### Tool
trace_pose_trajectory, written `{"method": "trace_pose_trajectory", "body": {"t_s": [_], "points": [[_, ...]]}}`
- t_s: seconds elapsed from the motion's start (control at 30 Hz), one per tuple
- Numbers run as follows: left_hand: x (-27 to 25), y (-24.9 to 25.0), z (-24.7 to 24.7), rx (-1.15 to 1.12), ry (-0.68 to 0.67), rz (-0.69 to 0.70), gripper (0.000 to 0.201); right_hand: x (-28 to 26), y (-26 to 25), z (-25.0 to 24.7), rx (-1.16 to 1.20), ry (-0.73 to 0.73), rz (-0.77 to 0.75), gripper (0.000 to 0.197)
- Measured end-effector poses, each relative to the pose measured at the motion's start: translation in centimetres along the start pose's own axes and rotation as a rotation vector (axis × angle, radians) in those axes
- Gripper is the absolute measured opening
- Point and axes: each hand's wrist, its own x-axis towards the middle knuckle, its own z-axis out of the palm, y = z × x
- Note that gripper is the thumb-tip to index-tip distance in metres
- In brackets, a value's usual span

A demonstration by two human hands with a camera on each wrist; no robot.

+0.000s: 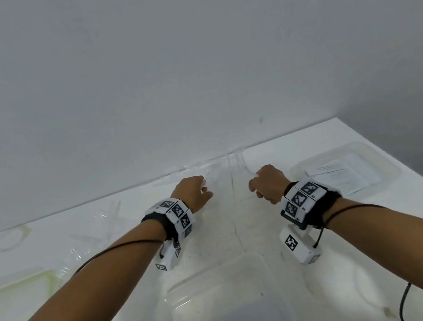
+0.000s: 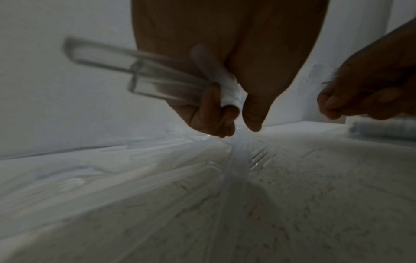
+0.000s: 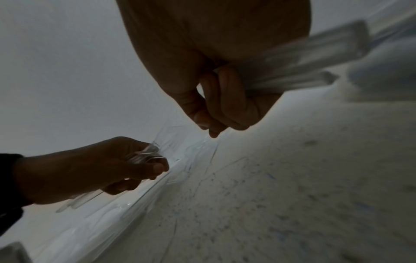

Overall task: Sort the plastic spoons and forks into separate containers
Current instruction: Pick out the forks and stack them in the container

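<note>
Both hands are working at the far edge of the white tabletop (image 1: 244, 227), and I judge this to be the gathering step: each is collecting a bundle of clear cutlery before carrying it off. The left hand (image 1: 192, 194) is curling its fingers round several clear plastic handles (image 2: 157, 78), with bowl-like ends that look like spoons showing in the right wrist view (image 3: 146, 156). The right hand (image 1: 267, 184) is clenching its own bunch of clear handles (image 3: 303, 65); whether those are forks I cannot tell. More clear cutlery (image 1: 222, 164) is lying loose against the wall just beyond the knuckles. The next move, I reckon, is calling for each bundle to go to its own container without mixing kinds. A clear rectangular container (image 1: 225, 284) is sitting near the person and appears empty; another at the right (image 1: 391, 169) is holding a printed paper sheet (image 1: 344, 174); a greenish one (image 1: 16, 288) at the left is too washed out to judge.
</note>
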Motion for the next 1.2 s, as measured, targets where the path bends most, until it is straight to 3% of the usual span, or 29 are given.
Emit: {"method": "trace_pose_trajectory", "body": {"t_s": [0.1, 0.2, 0.3, 0.37, 0.43, 0.57, 0.7, 0.8, 0.9, 1.07, 1.2], "points": [[1.3, 0.7, 0.9, 0.029, -0.041, -0.023, 0.024, -0.8, 1.7, -0.5, 0.041, 0.006, 0.009, 0.004], [1.7, 0.6, 1.2, 0.077, -0.027, -0.042, 0.014, -1.4, 2.6, -1.1, 0.075, 0.020, -0.005, 0.003], [1.1, 0.1, 0.4, 0.045, -0.001, -0.098, 0.024, -1.6, 2.4, -1.3, 0.069, 0.011, -0.030, 0.006], [0.5, -0.3, -0.6, -0.018, 0.022, -0.112, 0.020, -1.7, 1.7, -1.1, 0.075, -0.002, -0.060, 0.007], [-0.4, -0.7, -1.5, -0.124, 0.010, -0.128, 0.023, -1.9, 0.7, -0.5, 0.122, -0.043, -0.095, 0.006], [-2.8, -0.7, -3.5, -0.649, -0.108, -0.179, 0.021, -3.0, -2.0, 1.3, 0.328, -0.165, -0.161, 0.013], [-5.7, 0.4, -5.1, -0.813, -0.038, -0.183, 0.019, -4.3, -5.4, 3.8, 0.558, -0.336, -0.156, 0.007], [-7.4, 1.6, -5.3, -0.845, 0.003, -0.169, 0.022, -5.2, -6.8, 5.3, 0.683, -0.411, -0.128, 0.010], [-8.5, 2.2, -4.9, -0.789, -0.020, -0.127, 0.016, -6.0, -7.2, 6.3, 0.733, -0.413, -0.151, 0.024], [-9.9, 3.4, -4.3, -0.721, -0.018, -0.138, 0.031, -7.0, -7.1, 7.8, 0.695, -0.328, -0.171, 0.057], [-10.7, 4.3, -3.5, -0.706, 0.029, -0.087, 0.025, -7.2, -6.8, 8.1, 0.685, -0.232, -0.139, 0.037]]}}
